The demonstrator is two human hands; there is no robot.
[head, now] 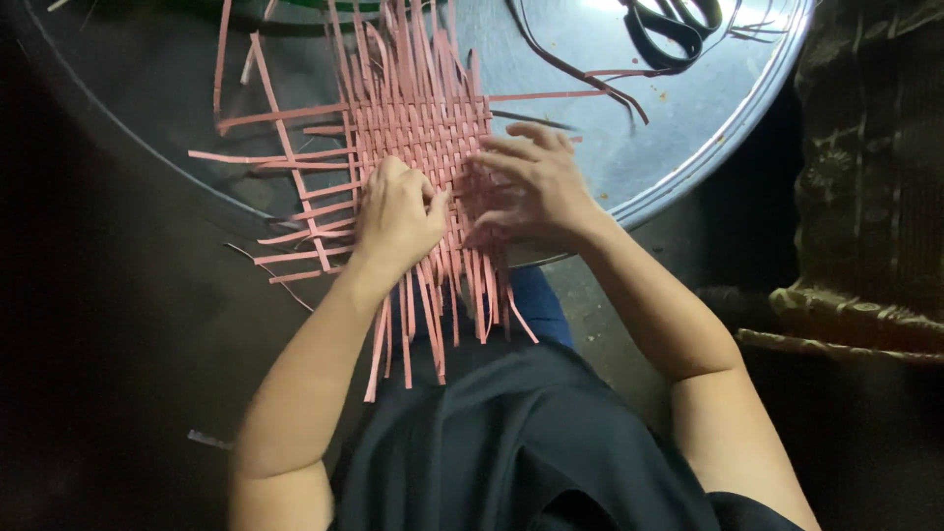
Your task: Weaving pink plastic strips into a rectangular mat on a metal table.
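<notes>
Your left hand [395,211] clenches, pinning the pink woven mat [418,128] flat on the round metal tray [678,128]; right hand [536,187] fingers pinch a strip, keeping the weave tight.

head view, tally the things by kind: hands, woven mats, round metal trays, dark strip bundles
hands: 2, the left hand and right hand
pink woven mat: 1
round metal tray: 1
dark strip bundle: 1
total: 5
</notes>
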